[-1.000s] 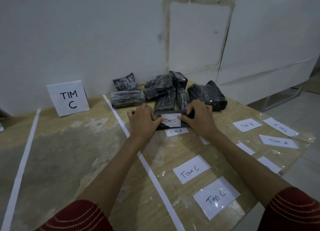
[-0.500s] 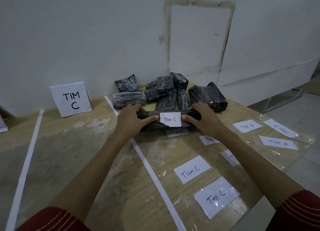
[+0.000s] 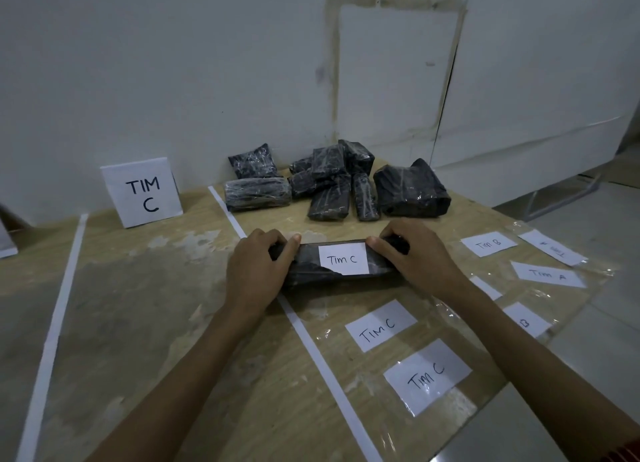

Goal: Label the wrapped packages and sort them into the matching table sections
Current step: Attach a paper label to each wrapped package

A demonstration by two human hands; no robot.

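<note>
A long black wrapped package [image 3: 311, 265] bears a white "Tim C" label [image 3: 343, 259] on its top face. My left hand [image 3: 256, 271] grips its left end and my right hand [image 3: 415, 257] grips its right end, holding it over the white tape line [image 3: 311, 343]. Whether it touches the table is unclear. Behind it lies a pile of several unlabelled black wrapped packages [image 3: 332, 181]. A standing "TIM C" sign [image 3: 143, 191] marks the section left of the tape line.
Loose labels lie under clear film at the right: two "Tim C" slips [image 3: 381, 324] [image 3: 427, 375], a "Tim B" slip [image 3: 488, 244] and a "Tim A" slip [image 3: 547, 274]. A second tape line [image 3: 55, 323] runs at far left. The table edge falls off at right.
Both hands shifted from pressing the label to gripping the package's ends, and the package has come nearer and leftward, covering the "Tim A" slip that lay in front of it.
</note>
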